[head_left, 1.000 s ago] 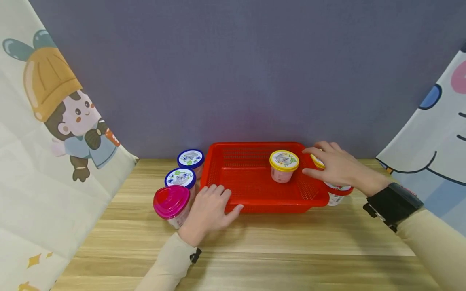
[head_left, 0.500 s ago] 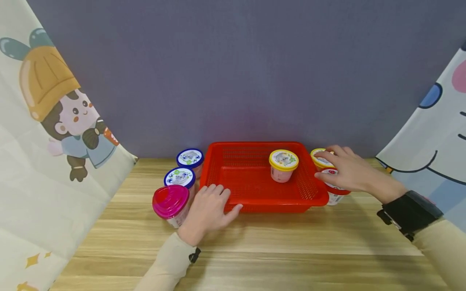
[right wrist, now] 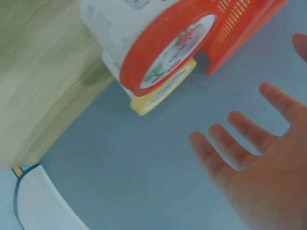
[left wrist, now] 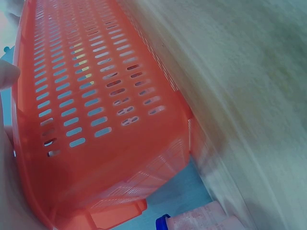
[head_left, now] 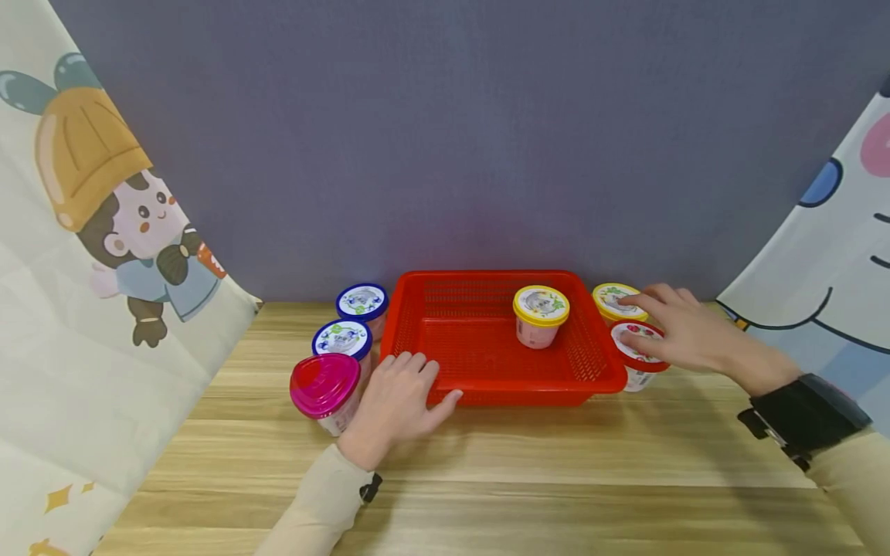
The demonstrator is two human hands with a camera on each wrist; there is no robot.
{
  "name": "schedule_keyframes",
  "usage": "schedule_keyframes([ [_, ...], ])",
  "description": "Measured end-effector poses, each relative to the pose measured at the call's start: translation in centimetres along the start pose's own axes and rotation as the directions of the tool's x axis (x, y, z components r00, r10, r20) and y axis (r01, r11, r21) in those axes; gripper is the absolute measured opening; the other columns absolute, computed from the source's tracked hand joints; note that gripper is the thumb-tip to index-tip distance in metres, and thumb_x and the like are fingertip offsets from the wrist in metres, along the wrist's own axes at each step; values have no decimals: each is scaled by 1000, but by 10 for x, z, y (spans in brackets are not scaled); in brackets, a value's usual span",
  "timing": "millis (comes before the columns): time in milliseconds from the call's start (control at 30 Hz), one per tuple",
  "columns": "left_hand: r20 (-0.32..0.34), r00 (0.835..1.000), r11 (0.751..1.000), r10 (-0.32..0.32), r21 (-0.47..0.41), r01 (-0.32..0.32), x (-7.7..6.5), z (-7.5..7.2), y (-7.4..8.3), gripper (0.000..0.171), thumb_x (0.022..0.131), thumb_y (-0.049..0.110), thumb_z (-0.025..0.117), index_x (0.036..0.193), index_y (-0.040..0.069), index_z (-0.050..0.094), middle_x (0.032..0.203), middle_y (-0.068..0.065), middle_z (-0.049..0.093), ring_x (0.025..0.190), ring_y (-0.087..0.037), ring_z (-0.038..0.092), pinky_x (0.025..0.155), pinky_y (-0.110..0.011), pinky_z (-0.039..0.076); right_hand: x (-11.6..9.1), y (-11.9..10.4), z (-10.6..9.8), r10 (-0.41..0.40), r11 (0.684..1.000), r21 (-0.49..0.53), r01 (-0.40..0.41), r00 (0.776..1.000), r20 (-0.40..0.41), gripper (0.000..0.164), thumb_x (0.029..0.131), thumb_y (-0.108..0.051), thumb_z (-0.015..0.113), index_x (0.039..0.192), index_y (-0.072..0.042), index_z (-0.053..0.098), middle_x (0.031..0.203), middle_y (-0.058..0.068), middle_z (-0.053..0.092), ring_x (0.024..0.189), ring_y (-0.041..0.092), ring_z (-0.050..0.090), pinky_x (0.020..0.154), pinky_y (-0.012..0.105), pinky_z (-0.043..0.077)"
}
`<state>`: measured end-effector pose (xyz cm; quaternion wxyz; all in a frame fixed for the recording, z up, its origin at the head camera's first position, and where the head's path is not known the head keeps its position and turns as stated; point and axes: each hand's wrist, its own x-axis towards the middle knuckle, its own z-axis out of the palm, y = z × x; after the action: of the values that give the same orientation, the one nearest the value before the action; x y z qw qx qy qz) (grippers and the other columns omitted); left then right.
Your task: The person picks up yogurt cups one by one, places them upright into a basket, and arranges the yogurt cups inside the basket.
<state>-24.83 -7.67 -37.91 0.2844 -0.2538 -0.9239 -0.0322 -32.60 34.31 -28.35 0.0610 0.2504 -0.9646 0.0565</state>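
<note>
A red plastic basket (head_left: 480, 384) stands on the table, and inside it to the right is an ice-cream tub with a yellow lid (head_left: 541, 306). My left hand (head_left: 396, 405) rests on the basket's front-left rim, thumb spread along the front edge. My right hand (head_left: 698, 332) hovers with spread fingers at the red-lidded tub (head_left: 636, 347) and the second yellow-lidded tub (head_left: 615, 303), right of the basket. In the right wrist view the palm (right wrist: 268, 187) holds nothing, apart from the red-lidded tub (right wrist: 163, 52).
Left of the basket stand two blue-lidded tubs (head_left: 362, 300) and, nearest me, a tub with a pink heart-shaped lid (head_left: 325, 384). A grey-blue backdrop (head_left: 445, 139) rises behind the wooden table (head_left: 487, 494), with printed cloths at both sides.
My right hand has moved right, away from the basket's right rim, uncovering the yellow-lidded and red-lidded tubs beside it. The left hand has stayed on the rim.
</note>
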Motion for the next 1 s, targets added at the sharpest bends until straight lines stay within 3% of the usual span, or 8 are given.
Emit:
schedule_keyframes([
  [333, -8, 1000, 1000, 0, 1, 0, 0, 0, 0, 47, 95, 56, 53, 87, 11, 67, 77, -2, 58, 71, -21, 55, 66, -34, 46, -6, 11, 13, 58, 998, -11, -57, 997, 56, 71, 89, -52, 68, 141, -5, 54, 135, 27, 47, 114, 47, 45, 79, 60, 54],
  [633, -11, 1000, 1000, 8, -3, -8, 0, 1, 0, 48, 95, 56, 53, 88, 11, 68, 77, -2, 60, 71, -20, 56, 66, -33, 46, -8, 18, 27, 38, 999, 27, -39, 998, 48, 67, 89, -48, 69, 140, -6, 55, 137, 26, 47, 122, 49, 41, 91, 73, 43],
  [833, -16, 1000, 1000, 11, -1, -11, 0, 2, -1, 48, 95, 56, 52, 88, 11, 68, 77, -2, 60, 71, -20, 56, 66, -33, 46, -5, 20, 35, 46, 999, 22, -48, 996, 71, 73, 87, -50, 72, 141, -4, 54, 137, 27, 45, 120, 52, 41, 91, 74, 41],
  [1000, -26, 1000, 1000, 14, -3, -14, 0, 3, -1, 48, 95, 56, 53, 88, 11, 68, 77, -2, 60, 71, -20, 56, 66, -33, 46, -1, 17, 38, 44, 999, 28, -46, 997, 64, 66, 87, -45, 73, 139, -7, 57, 134, 26, 48, 120, 51, 42, 91, 72, 42],
])
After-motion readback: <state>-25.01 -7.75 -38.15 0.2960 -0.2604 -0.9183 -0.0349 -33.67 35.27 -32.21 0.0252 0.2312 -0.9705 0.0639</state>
